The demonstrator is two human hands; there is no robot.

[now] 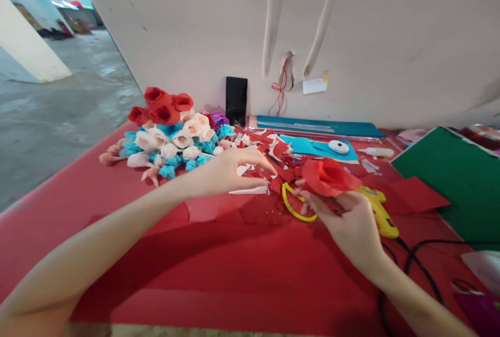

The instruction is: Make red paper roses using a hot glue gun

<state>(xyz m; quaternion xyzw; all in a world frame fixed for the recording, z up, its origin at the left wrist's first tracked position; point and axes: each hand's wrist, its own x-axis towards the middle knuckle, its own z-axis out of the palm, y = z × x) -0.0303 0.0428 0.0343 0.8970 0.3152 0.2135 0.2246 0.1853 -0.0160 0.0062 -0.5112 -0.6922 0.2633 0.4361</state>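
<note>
A red paper flower (330, 176) is in my right hand (351, 220), its petals facing up above the fingers. My left hand (224, 171) is stretched over the middle of the table, thumb and fingers apart with nothing between them. Just below its thumb lies a white paper strip (250, 190). Red and white paper scraps (275, 147) are heaped beyond the fingertips. Between the two hands rest yellow-handled scissors (291, 208), their blades hidden. A yellow glue gun (378, 212) lies behind my right hand, partly covered by it.
Finished paper flowers (183, 139) in red, white and blue are piled at the back left. A black phone (236, 100) leans on the wall. Blue paper (308, 146) bears a white oval object (338, 147). Right of these are a green board (457, 186) and a black cable (420, 264).
</note>
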